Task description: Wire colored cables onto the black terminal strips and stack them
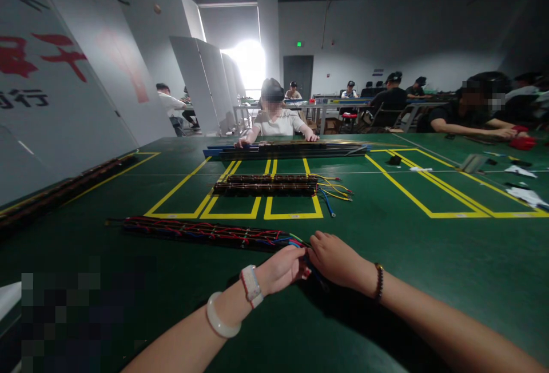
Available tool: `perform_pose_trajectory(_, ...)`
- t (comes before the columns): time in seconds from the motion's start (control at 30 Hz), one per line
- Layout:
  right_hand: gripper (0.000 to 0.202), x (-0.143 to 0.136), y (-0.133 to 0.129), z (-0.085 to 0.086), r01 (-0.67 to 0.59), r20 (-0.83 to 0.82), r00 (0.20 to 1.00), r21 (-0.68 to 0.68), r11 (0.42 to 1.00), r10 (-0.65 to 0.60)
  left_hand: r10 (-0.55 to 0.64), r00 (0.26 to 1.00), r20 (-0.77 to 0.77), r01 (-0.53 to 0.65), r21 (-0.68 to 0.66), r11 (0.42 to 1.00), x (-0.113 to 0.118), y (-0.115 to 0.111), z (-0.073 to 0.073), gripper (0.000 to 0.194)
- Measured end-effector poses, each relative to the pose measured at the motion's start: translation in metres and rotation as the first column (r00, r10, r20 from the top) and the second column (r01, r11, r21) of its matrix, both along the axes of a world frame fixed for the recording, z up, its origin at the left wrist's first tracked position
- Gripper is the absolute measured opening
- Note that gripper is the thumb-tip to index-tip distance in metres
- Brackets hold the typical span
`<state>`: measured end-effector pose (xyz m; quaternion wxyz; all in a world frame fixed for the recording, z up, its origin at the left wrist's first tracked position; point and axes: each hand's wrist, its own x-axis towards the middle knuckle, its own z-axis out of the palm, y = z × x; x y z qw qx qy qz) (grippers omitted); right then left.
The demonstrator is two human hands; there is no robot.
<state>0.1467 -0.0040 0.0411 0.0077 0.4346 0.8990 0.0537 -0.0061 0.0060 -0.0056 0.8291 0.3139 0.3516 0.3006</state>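
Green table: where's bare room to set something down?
Bare patches: between the right forearm and the rightmost yellow tape outlines, and between the blue cable end and those outlines. Crowded: where left hand and right hand meet at the near wire bundle, and around the white scraps.

The long, slim wiring bundle [206, 233], black with red and blue strands, lies slightly slanted on the green table [450, 264].

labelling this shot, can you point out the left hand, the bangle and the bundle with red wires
Left hand [283, 271]: head view, on the middle of the hand.
Bangle [215, 321]: head view, on the lower left of its white ring.
Bundle [206, 233]: head view, about midway along its length.
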Motion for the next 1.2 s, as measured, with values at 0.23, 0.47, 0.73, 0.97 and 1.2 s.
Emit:
perform_pose_trajectory(0.23,0.029,-0.0008,-0.0023,0.0040,0.004,-0.001,1.000,-0.022,1.000,-0.004,0.003,1.000,-0.015,-0.003,-0.003,1.000,0.0003,-0.0007,0.0016,0.011)
perform_pose_trajectory(0.47,0.029,-0.0007,-0.0011,0.0009,0.032,-0.014,0.999,-0.021,0.999,-0.032,0.002,1.000,-0.007,-0.002,0.000,1.000,0.0006,-0.0006,0.0023,0.012)
perform_pose_trajectory(0.73,0.028,-0.0003,-0.0014,0.0019,-0.027,0.023,0.999,0.000,1.000,0.027,0.001,0.999,-0.037,-0.001,-0.002,1.000,0.0015,-0.0015,0.0044,0.016)
perform_pose_trajectory(0.97,0.028,0.0001,-0.0013,-0.0003,-0.028,0.015,0.999,0.016,0.999,0.028,-0.003,1.000,-0.018,0.003,-0.008,1.000,0.0007,-0.0010,0.0037,0.013)
perform_pose_trajectory(1.2,0.028,-0.0001,-0.0012,-0.0008,-0.011,0.003,1.000,0.002,1.000,0.011,-0.001,1.000,-0.031,0.001,-0.005,1.000,0.0013,-0.0017,0.0065,0.015)
